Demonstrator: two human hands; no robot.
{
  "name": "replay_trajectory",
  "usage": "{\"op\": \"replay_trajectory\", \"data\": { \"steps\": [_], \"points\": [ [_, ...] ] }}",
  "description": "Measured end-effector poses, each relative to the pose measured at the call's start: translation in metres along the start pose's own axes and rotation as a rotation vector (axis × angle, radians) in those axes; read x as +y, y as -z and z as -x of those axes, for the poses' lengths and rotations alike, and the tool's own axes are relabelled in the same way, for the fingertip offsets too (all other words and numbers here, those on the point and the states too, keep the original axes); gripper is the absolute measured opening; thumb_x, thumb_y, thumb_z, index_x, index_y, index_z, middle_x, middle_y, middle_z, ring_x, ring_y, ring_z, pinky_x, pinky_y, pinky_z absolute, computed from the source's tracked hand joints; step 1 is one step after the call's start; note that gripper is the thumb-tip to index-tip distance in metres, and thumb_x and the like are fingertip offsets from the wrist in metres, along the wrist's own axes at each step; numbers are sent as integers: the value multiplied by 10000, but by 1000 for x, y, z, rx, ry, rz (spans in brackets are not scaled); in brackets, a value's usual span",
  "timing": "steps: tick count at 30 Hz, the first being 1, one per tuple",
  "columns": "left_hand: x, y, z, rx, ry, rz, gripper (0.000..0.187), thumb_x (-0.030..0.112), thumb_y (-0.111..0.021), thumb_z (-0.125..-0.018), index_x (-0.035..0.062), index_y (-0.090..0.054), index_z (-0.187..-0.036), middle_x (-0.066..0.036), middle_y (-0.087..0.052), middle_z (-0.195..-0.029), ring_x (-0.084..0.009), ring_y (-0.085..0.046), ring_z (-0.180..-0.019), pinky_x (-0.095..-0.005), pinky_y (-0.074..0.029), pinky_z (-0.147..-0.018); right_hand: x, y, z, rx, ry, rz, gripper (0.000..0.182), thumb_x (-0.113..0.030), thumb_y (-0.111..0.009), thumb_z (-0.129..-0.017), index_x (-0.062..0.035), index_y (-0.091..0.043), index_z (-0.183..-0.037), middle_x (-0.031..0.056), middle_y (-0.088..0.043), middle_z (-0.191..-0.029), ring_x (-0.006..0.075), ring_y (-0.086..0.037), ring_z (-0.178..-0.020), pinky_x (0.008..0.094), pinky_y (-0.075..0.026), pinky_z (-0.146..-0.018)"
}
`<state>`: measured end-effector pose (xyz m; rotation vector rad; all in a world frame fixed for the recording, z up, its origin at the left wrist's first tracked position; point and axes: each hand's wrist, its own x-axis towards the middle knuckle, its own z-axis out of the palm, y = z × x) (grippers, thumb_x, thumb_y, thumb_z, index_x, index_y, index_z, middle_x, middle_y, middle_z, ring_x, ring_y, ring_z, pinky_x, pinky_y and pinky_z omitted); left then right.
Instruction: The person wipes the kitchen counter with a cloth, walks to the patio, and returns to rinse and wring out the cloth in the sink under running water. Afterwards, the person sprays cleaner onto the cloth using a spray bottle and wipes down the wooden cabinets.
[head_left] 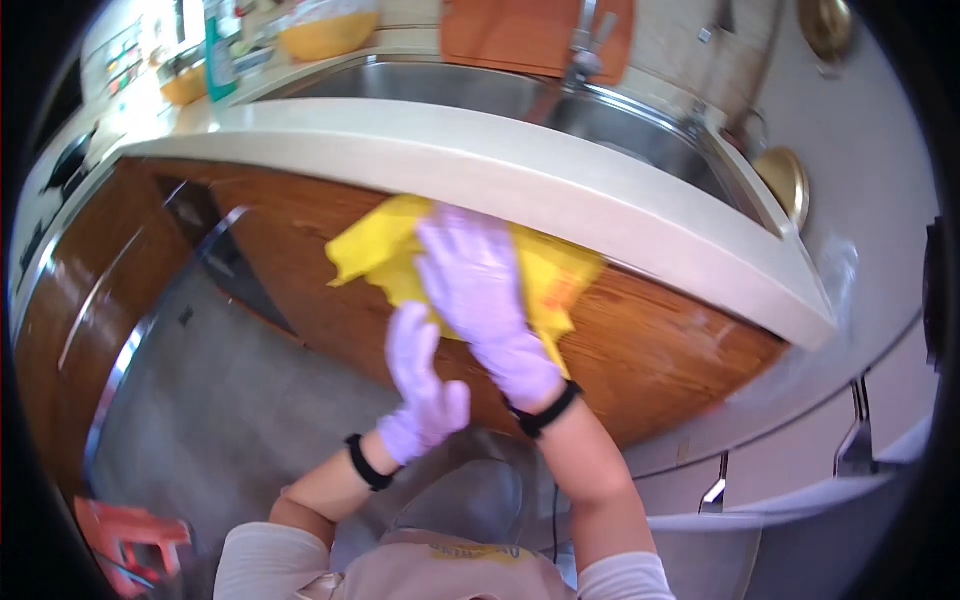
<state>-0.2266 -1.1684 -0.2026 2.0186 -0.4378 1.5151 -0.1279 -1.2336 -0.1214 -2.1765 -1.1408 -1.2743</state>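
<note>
A yellow cleaning cloth (pixel 560 275) with reddish print lies spread against the wooden cabinet front (pixel 660 330), just under the countertop edge. My right hand (pixel 475 275), in a light purple glove, holds it there with the palm pressed on it and the fingers stretched upward. Lower and to the left, my left hand (pixel 420 385) wears a matching glove. Its fingers are apart and hold nothing; the fingertips reach near the cloth's lower edge. Black bands circle both wrists.
Above the cabinet runs a pale countertop (pixel 330 135) with a double steel sink (pixel 450 85) and a faucet (pixel 585 60). Far left stand a green bottle (pixel 218 62) and a yellow bowl (pixel 330 35). A red stool (pixel 135 540) is on the grey floor (pixel 240 400).
</note>
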Motion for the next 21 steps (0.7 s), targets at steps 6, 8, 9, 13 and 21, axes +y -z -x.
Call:
{"op": "replay_trajectory", "data": {
  "steps": [6,8,9,13,21],
  "points": [
    [-4,-68,-17,-19,360,110,702,319,-425,-909,-147,-152,-1356,-329,-237,-1375,-465,-227,-1274,-520,-118,-1068,22,64,18,-20,44,-304,336,19,-504,-751,-2,-590,-1074,169,-572,-1113,345,-520,-1069,466,-342,-994],
    [-5,-70,-56,-115,447,-117,787,366,-485,-870,-159,-147,-1349,-349,-247,-1346,-493,-242,-1236,-551,-128,-1044,14,83,26,13,-37,-369,324,38,-497,-752,1,-616,-1051,167,-588,-1111,348,-529,-1077,461,-374,-968],
    [-11,-63,-79,7,449,-87,825,386,-520,-835,-164,-167,-1338,-364,-239,-1331,-508,-215,-1243,-578,-123,-1031,10,93,28,9,-54,-362,297,11,-489,-786,-4,-614,-1054,165,-592,-1116,349,-531,-1082,460,-382,-961],
    [-108,-32,-127,308,752,-374,865,303,-580,-752,-80,-137,-1390,-213,-362,-1216,-396,-329,-1184,-632,-88,-1028,8,125,67,8,-86,-299,259,-102,-428,-894,-24,-608,-1063,152,-606,-1113,344,-530,-1094,451,-386,-956],
    [-316,86,-168,414,1158,-314,910,433,-617,-775,146,-85,-1454,-121,-150,-1484,-323,-105,-1382,-623,-75,-1050,10,153,102,78,-219,-259,307,-213,-366,-948,-58,-560,-1128,144,-614,-1082,341,-541,-1042,456,-390,-933]
  ]
}}
